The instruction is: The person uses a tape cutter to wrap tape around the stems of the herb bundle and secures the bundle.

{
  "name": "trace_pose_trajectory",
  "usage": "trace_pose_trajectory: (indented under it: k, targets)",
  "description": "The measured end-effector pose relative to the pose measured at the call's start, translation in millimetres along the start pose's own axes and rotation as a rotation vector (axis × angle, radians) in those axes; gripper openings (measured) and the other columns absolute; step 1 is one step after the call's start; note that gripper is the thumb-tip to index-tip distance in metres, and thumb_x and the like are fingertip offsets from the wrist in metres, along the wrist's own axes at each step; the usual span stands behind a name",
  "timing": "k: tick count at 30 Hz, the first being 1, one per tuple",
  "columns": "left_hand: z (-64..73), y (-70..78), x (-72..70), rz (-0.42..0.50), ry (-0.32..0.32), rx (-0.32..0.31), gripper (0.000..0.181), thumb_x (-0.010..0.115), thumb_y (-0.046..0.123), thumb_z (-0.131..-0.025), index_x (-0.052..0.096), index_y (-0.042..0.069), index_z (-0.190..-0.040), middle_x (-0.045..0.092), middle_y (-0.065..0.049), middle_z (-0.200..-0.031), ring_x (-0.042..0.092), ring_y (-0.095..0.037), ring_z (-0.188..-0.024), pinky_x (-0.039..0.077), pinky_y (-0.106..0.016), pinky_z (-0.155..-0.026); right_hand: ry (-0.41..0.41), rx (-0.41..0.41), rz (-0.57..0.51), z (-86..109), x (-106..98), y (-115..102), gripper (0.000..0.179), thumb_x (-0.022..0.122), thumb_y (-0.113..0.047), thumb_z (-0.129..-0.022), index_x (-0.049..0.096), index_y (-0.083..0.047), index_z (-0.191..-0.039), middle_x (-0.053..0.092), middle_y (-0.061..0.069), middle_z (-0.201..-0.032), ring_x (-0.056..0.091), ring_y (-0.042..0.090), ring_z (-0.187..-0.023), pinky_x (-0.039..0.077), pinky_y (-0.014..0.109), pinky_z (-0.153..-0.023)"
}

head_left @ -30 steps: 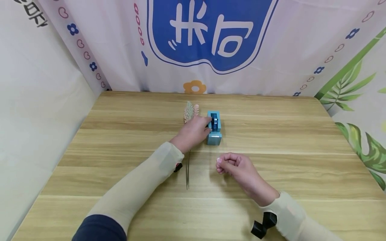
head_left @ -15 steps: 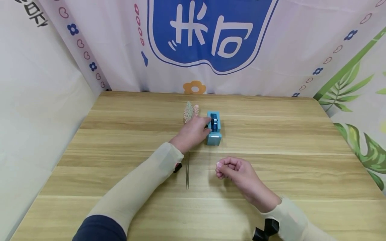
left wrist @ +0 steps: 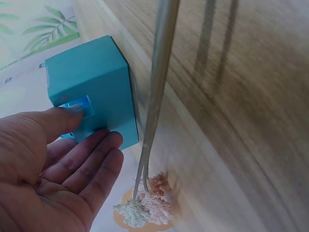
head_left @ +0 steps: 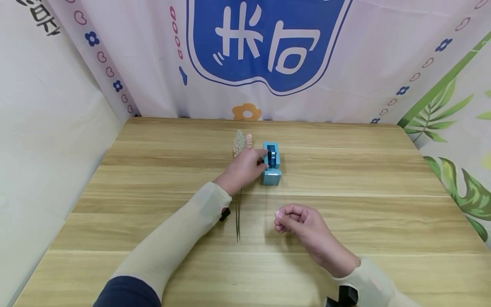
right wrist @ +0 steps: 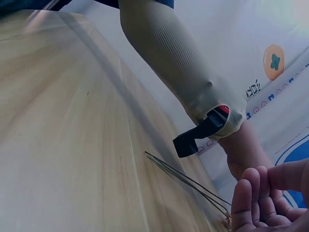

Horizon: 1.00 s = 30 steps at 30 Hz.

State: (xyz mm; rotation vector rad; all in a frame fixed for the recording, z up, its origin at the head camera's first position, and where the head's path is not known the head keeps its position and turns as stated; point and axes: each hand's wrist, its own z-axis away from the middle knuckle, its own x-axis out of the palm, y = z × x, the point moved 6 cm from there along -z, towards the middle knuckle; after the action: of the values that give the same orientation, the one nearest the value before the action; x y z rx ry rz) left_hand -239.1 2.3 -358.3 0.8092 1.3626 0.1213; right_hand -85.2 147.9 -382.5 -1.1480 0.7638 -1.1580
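A blue tape dispenser [head_left: 272, 178] stands near the middle of the table. My left hand [head_left: 245, 168] holds its left side, and in the left wrist view the thumb sits at the opening in the dispenser's [left wrist: 104, 72] side wall. Nearer to me, my right hand [head_left: 301, 224] pinches thumb against curled fingers. A faint clear strip of tape [head_left: 271, 198] runs from the dispenser's front towards those fingertips; its end is hidden in the pinch. Artificial flowers [head_left: 240, 141] in pale green and pink lie under my left hand, their thin stems [head_left: 238, 217] pointing towards me.
The wooden table [head_left: 161, 170] reaches back to a printed curtain [head_left: 153, 64]. White cloth [head_left: 57, 128] hangs along the left, and a leaf-patterned one [head_left: 456, 140] on the right. Black camera mounts sit at both wrists.
My right hand has drawn slowly towards me, away from the dispenser, keeping its pinch. The left hand and the dispenser stay put, and the flowers have not moved.
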Motion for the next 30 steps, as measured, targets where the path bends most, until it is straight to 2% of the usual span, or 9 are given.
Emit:
trace_pose_trajectory:
  k: [13,20,24,30]
  targets:
    - [-0.5,-2.4,3.2,0.036,0.036,0.020,0.047,0.071,0.013,-0.100,0.060,0.005,-0.145,0.073,-0.013,-0.133,0.073,-0.019,-0.107,0.061,-0.033,-0.093,-0.009,0.003,-0.041,10.9,0,7,0.005,0.065,-0.006,-0.100,0.066,-0.001,-0.099,0.074,-0.004,-0.086,0.070,0.006,-0.082,0.060,0.023,-0.082]
    - [0.7,-6.8,4.1,0.069,0.037,0.025,0.050,0.071,0.016,-0.101,0.057,0.005,-0.148,0.072,-0.013,-0.134,0.072,-0.022,-0.115,0.060,-0.036,-0.098,-0.013,-0.015,-0.056,12.8,0,7,0.004,0.064,-0.004,-0.100,0.067,-0.005,-0.097,0.074,-0.006,-0.085,0.069,0.005,-0.082,0.060,0.023,-0.081]
    - [7.4,-12.6,-0.7,0.156,0.042,0.009,0.050,0.069,0.020,-0.103,0.056,0.008,-0.150,0.072,-0.012,-0.131,0.070,-0.023,-0.116,0.059,-0.038,-0.100,-0.008,-0.012,-0.063,12.5,-1,9,0.003,0.065,-0.004,-0.100,0.067,-0.002,-0.099,0.075,-0.005,-0.086,0.070,0.005,-0.082,0.060,0.023,-0.081]
    - [29.2,-17.6,-22.3,0.334,0.123,-0.046,0.042,0.067,0.022,-0.104,0.062,0.005,-0.142,0.074,-0.012,-0.116,0.071,-0.025,-0.105,0.061,-0.039,-0.092,0.019,-0.002,-0.053,14.9,-5,8,0.012,0.066,-0.006,-0.100,0.066,0.005,-0.105,0.075,-0.004,-0.088,0.070,0.006,-0.083,0.060,0.024,-0.083]
